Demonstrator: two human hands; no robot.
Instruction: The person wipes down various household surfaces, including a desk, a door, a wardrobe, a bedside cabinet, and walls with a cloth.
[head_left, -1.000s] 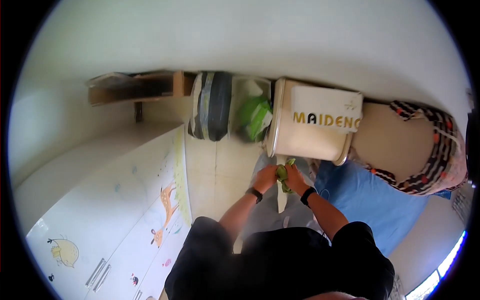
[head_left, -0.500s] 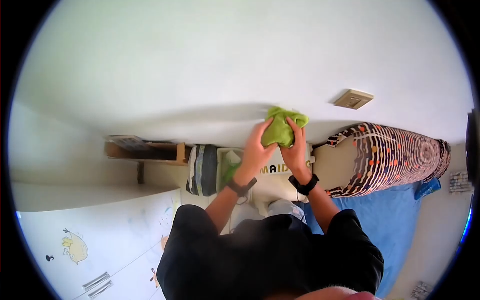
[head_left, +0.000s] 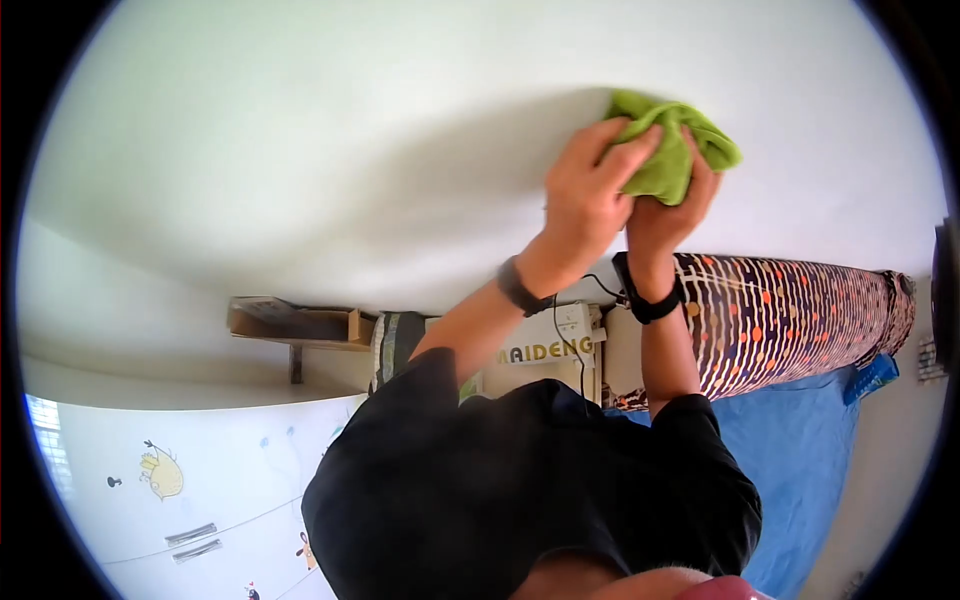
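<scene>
A crumpled green cloth (head_left: 662, 180) is bunched up against the white wall (head_left: 400, 130), in the upper right of the head view. My left hand (head_left: 588, 195) grips its left side, with fingers bent over the fabric. From below and to the right, my right hand (head_left: 672, 222) holds the same cloth, its fingers partly hidden in the folds. Both wrists wear black bands, and thin dark cables run near them. A shadow of the hands and cloth falls on the wall to the left.
Below the right arm lies a patterned bolster-like bundle (head_left: 790, 315) on a blue bedsheet (head_left: 790, 450). A white box marked MAIDENG (head_left: 545, 345) stands against the wall. To the left are a brown open box (head_left: 300, 325) and a white cabinet (head_left: 230, 480) with animal stickers.
Both hands have moved the green cloth up and to the right along the wall. The wall switch seen earlier no longer shows. The view has shifted slightly.
</scene>
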